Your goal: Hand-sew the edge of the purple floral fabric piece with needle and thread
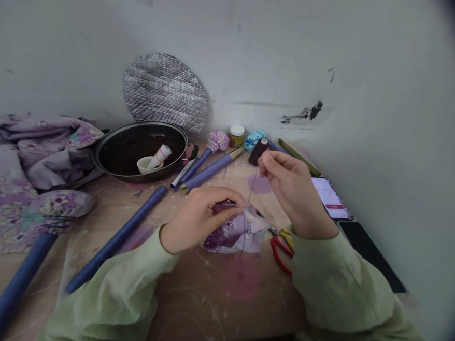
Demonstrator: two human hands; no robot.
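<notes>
A small piece of purple floral fabric [236, 237] hangs from my left hand [205, 213], whose thumb and fingers pinch its top edge. Up and to the right, my right hand [291, 187] has its fingertips pressed together on a dark thread [252, 188]. The thread runs slanting down from there to the fabric at my left fingertips, and a loose length lies down across the cloth. Whether a needle is between the right fingertips is too small to tell. Behind my right hand stands a dark thread spool [259, 150].
Red-handled pliers [280, 255] lie beside my right wrist. A black pan [106, 161] holds a white cup. Blue wrapped rods [117, 240] and floral cloth [27, 153] lie at left. A lit phone [330, 197] and a dark one [371, 254] are at right. A jar [236, 136] stands behind.
</notes>
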